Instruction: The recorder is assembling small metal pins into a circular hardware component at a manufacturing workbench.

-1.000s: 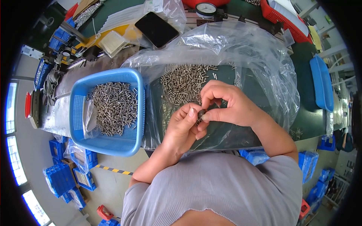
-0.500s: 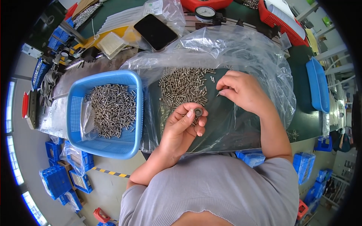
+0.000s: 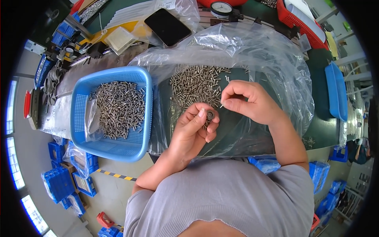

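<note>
In my left hand (image 3: 192, 128) is a small round metal ring (image 3: 210, 115), pinched between thumb and forefinger with its hole facing up. The other fingers curl below it, partly over some small pins. My right hand (image 3: 250, 102) is closed in a pinch on a small metal pin (image 3: 222, 105), just right of the ring and apart from it. Beyond my left hand a pile of short metal pins (image 3: 195, 85) lies spread on clear plastic. A couple of loose pins (image 3: 227, 78) lie by the pile's right side.
A blue plastic basket (image 3: 147, 114) holding many metal pins stands at the left. Clear plastic sheeting (image 3: 272, 55) covers much of the green table. Farther back are a black phone (image 3: 167, 27), a dial gauge (image 3: 221, 9) and a red basket (image 3: 290, 19). A blue tray (image 3: 335, 91) sits far right.
My right hand has moved left and nearer, carrying the pin close to the ring. The left hand stays almost in place, still holding the ring. The whole view has shifted slightly.
</note>
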Demonstrator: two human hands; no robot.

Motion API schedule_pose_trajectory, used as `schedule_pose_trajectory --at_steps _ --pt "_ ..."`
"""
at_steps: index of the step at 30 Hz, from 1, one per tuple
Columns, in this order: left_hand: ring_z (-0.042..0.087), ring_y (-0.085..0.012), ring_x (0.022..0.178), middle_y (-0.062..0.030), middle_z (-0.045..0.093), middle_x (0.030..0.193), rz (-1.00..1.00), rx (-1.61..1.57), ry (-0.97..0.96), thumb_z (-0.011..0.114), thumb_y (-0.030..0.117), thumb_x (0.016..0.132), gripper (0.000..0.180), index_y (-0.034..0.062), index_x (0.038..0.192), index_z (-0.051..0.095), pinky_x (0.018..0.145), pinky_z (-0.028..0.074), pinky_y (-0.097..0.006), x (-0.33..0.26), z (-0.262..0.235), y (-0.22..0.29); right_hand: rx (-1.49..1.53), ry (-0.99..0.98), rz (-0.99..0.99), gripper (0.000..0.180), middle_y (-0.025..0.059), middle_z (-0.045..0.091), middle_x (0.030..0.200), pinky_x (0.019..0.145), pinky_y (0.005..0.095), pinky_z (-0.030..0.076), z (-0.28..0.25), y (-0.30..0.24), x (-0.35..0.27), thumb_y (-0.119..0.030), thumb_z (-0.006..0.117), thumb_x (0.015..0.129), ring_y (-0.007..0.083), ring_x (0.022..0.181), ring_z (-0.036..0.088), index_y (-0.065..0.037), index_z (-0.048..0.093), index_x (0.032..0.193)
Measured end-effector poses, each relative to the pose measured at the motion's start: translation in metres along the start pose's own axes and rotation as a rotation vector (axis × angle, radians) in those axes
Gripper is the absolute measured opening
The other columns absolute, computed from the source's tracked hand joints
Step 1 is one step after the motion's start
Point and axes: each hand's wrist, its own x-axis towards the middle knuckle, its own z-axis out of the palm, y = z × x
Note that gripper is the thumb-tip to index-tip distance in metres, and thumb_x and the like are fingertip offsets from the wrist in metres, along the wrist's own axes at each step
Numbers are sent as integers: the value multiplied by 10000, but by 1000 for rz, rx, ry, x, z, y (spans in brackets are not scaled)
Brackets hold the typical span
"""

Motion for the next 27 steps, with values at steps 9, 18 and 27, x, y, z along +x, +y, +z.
schedule_pose_trajectory --at_steps 9,18,27 --pt "489 -101 673 -65 586 893 -21 20 65 523 202 961 144 84 1041 547 548 392 -233 -1 4 -1 87 -26 -89 61 22 576 804 668 246 444 17 1 0 -48 652 829 112 739 564 -23 603 857" --pt "473 -93 647 -57 586 835 -66 65 4 611 219 912 172 63 954 554 520 379 -228 -1 3 0 109 -57 -137 167 38 565 875 709 272 457 21 4 2 -44 736 731 145 810 568 -36 599 826" --pt "520 -118 720 -68 586 903 -1 59 16 549 243 947 196 63 1025 553 578 422 -254 -1 -1 -4 -14 22 -229 146 51 571 860 713 280 459 18 2 1 -41 739 730 168 825 576 -41 621 815"
